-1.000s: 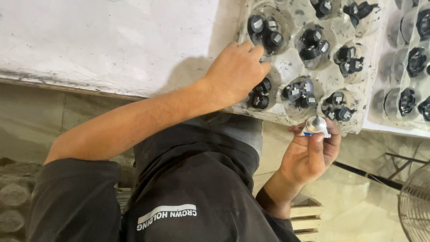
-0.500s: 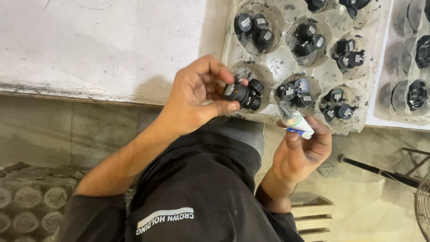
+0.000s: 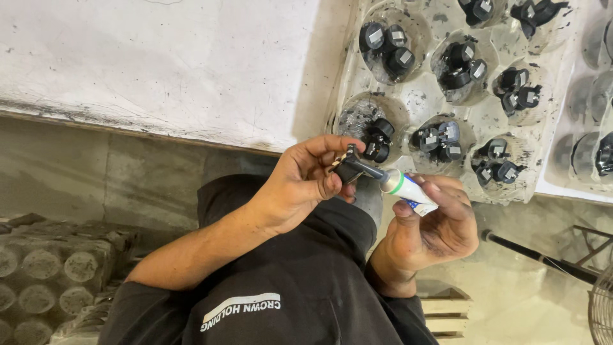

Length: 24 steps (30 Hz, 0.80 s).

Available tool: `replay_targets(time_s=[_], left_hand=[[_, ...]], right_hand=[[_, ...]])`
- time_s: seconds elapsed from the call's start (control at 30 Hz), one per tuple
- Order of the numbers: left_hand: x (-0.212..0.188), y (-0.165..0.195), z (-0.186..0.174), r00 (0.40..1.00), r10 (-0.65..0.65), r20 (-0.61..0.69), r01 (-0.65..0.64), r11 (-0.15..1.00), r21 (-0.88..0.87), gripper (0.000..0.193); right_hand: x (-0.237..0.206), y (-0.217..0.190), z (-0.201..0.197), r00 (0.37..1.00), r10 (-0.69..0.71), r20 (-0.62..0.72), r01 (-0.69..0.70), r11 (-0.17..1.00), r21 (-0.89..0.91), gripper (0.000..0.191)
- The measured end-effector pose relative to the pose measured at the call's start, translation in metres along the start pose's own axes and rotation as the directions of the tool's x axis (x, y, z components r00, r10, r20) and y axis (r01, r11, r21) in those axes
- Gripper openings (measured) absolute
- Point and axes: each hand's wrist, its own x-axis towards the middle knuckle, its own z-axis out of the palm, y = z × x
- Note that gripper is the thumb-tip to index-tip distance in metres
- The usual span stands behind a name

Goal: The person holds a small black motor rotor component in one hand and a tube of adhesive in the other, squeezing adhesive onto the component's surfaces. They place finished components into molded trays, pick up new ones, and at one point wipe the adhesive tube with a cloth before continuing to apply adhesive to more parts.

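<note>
Close under the table edge, both hands meet above the person's lap. Left hand [image 3: 300,182], by the arm on the left of the view, is curled tight around a small black moulded part [image 3: 348,167]; thumb and forefinger pinch it, and a bit of striped or metal detail shows at its upper corner. Right hand [image 3: 434,227] is closed around a small white glue tube [image 3: 408,190] with a green band near the neck and a blue-and-red patch lower down. Its dark nozzle points left and touches the black part, or sits right at it; contact itself is too small to make out for sure.

Just above the hands lies a pale moulded tray [image 3: 491,121] with round cups, smeared dark in places. Each cup holds two or three black parts [image 3: 440,140] of the same kind, some with small silvery faces. One cup [image 3: 367,121] nearest the left hand has two left in it. A second tray [image 3: 584,144] of similar cups lies at the right edge, partly out of view.

Both trays rest on a white, scuffed tabletop [image 3: 159,64], bare part to the left. Below it, grey concrete floor. A dark shirt [image 3: 281,287] with white lettering fills the lower middle. Stacked grey egg-crate-like trays [image 3: 45,275] sit at lower left. A black rod [image 3: 543,259] crosses the floor at lower right, near a wire fan guard [image 3: 600,306] at the corner.
</note>
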Motion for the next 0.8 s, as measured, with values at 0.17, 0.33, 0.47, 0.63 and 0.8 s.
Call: replay_targets(time_s=[0.17,0.33,0.47,0.63,0.8], left_hand=[[-0.004,-0.001,0.001,1.000,-0.016,0.008,0.016,1.000,-0.005,0.049],[-0.004,-0.002,0.000,0.999,-0.032,-0.014,0.032,0.999,0.000,0.047],[-0.004,-0.005,-0.004,0.998,-0.050,-0.036,0.048,0.998,-0.046,0.046],[-0.006,-0.008,-0.010,0.998,-0.065,-0.016,0.064,0.996,-0.067,0.046],[-0.006,-0.012,-0.013,0.998,-0.062,-0.018,0.059,0.992,-0.115,0.042]], right_hand=[[0.000,-0.002,0.004,0.999,-0.030,0.034,0.033,0.996,-0.087,0.029],[-0.004,-0.005,0.007,0.996,-0.073,0.053,0.082,0.978,-0.193,0.027],[-0.006,-0.005,0.008,0.996,-0.076,0.044,0.084,0.972,-0.218,0.026],[-0.009,-0.006,0.005,0.999,-0.017,0.048,0.026,0.982,-0.188,0.026],[-0.011,-0.005,0.003,0.999,0.012,0.052,-0.004,0.986,-0.165,0.026]])
